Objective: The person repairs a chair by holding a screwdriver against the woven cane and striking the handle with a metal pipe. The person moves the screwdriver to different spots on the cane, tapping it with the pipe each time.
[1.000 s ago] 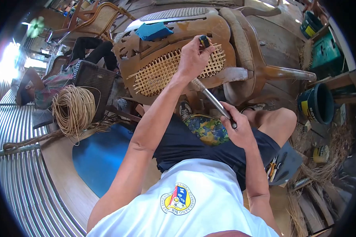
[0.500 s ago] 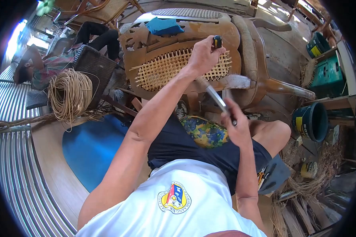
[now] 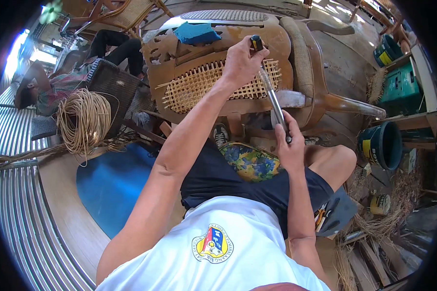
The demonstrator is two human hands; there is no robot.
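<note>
1. The left hand (image 3: pixel 242 60) is stretched forward and closed in a fist around a small tool (image 3: pixel 255 42). Its dark handle sticks up out of the fist.
2. That fist rests on the upper right part of the cane panel (image 3: pixel 199 85). The panel is set in the back of a carved wooden chair (image 3: pixel 213 41), which lies tipped over in front of the person's knees.
3. The right hand (image 3: pixel 290 148) is wrapped tightly around the lower end of a metal-shafted tool (image 3: pixel 273 99). The shaft slants up towards the left fist, and I cannot tell whether its top end touches the small tool.
4. What looks done: open-mesh weave fills the panel from edge to edge, with no gaps visible from here.
5. What looks left: loose strand ends (image 3: pixel 161 87) poke out past the frame at the left edge, and a few do so at the right. The edges appear unfinished, and both hands are at the upper right rim.
6. Around the work:
   - a blue cloth (image 3: pixel 195 33) lies on the chair above the panel;
   - a coil of cane (image 3: pixel 82 121) sits to the left;
   - a blue bucket (image 3: pixel 381 143) stands to the right;
   - another person (image 3: pixel 43 89) sits well apart at the far left.
</note>
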